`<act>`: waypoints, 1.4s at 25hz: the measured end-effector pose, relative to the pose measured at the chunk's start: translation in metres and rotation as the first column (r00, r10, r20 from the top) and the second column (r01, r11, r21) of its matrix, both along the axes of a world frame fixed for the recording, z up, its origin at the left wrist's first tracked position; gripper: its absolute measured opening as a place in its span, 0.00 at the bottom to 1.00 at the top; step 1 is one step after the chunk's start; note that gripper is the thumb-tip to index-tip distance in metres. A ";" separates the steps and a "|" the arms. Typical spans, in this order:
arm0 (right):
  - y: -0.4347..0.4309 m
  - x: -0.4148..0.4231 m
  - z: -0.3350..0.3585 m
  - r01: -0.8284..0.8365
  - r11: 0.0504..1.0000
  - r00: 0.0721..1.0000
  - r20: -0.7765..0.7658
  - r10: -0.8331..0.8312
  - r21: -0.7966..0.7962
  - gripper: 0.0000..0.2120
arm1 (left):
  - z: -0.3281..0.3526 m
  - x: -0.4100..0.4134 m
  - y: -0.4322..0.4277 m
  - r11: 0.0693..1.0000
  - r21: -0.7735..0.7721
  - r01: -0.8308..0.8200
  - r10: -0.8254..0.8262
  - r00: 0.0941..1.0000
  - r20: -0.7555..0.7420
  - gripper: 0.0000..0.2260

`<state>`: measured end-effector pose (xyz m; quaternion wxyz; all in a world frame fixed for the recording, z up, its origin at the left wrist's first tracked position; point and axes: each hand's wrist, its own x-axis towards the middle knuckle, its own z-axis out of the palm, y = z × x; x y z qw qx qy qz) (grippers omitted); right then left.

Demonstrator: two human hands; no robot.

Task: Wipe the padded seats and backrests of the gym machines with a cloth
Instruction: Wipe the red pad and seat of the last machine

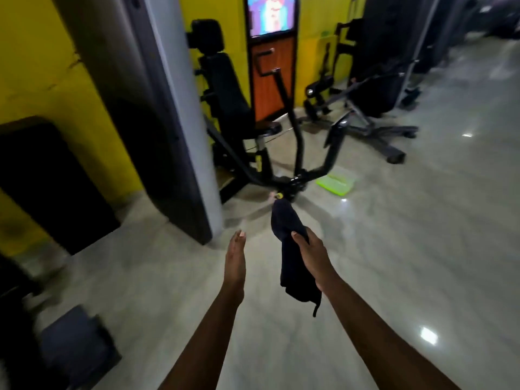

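My right hand point(308, 254) grips a dark cloth point(292, 266) that hangs down from my fingers over the floor. To its left, my left hand point(235, 263) is stretched forward with straight fingers and holds nothing. Ahead stands a black gym machine with a padded backrest point(225, 85), a headrest pad point(206, 33) above it and a padded seat point(264, 128) below. Its black lever arms point(332, 147) reach toward me. Both hands are well short of the pads.
A grey pillar point(157, 108) stands left of the machine against a yellow wall. A green tray point(336, 182) lies on the shiny floor by the machine's foot. Another black machine point(374, 108) stands at the back right. A dark pad point(76, 342) sits low left.
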<state>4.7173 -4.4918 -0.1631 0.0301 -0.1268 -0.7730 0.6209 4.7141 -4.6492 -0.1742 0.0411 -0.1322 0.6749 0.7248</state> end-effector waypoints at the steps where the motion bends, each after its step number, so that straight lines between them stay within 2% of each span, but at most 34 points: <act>1: 0.037 -0.011 0.001 0.039 0.999 0.999 -0.014 -0.039 0.020 0.11 | 0.001 -0.016 0.039 0.999 0.008 0.035 -0.035 0.999 0.005 0.23; 6: 0.219 -0.058 0.016 0.155 0.980 0.988 -0.015 -0.154 0.123 0.13 | 0.015 -0.078 0.222 0.985 0.065 0.162 -0.161 0.987 -0.024 0.23; 9: 0.322 -0.094 0.020 0.172 0.965 0.985 -0.007 -0.174 0.200 0.11 | 0.023 -0.120 0.319 0.968 0.087 0.237 -0.235 0.971 -0.041 0.22; 14: 0.457 -0.167 0.006 0.173 0.943 0.978 0.062 -0.198 0.284 0.13 | 0.005 -0.206 0.446 0.950 0.105 0.295 -0.293 0.955 -0.039 0.20; 18: 0.555 -0.266 -0.005 0.106 0.878 0.973 0.135 -0.189 0.467 0.13 | -0.010 -0.305 0.538 0.927 0.122 0.354 -0.352 0.935 -0.038 0.18; 22: 0.626 -0.372 -0.006 -0.062 0.775 0.957 0.258 -0.132 0.628 0.15 | -0.012 -0.417 0.601 0.938 0.114 0.326 -0.323 0.945 -0.044 0.18; 24: 0.656 -0.423 -0.006 -0.102 0.733 0.963 0.251 -0.096 0.673 0.14 | -0.013 -0.471 0.631 0.950 0.078 0.303 -0.302 0.953 -0.022 0.18; 29: 0.723 -0.538 -0.025 -0.162 0.663 0.954 0.289 -0.086 0.731 0.13 | -0.025 -0.568 0.694 0.963 0.067 0.262 -0.264 0.964 0.024 0.18; 35: 0.812 -0.734 -0.052 -0.351 0.596 0.927 0.360 0.109 0.722 0.10 | -0.036 -0.722 0.780 0.997 0.036 0.064 -0.065 0.998 0.024 0.19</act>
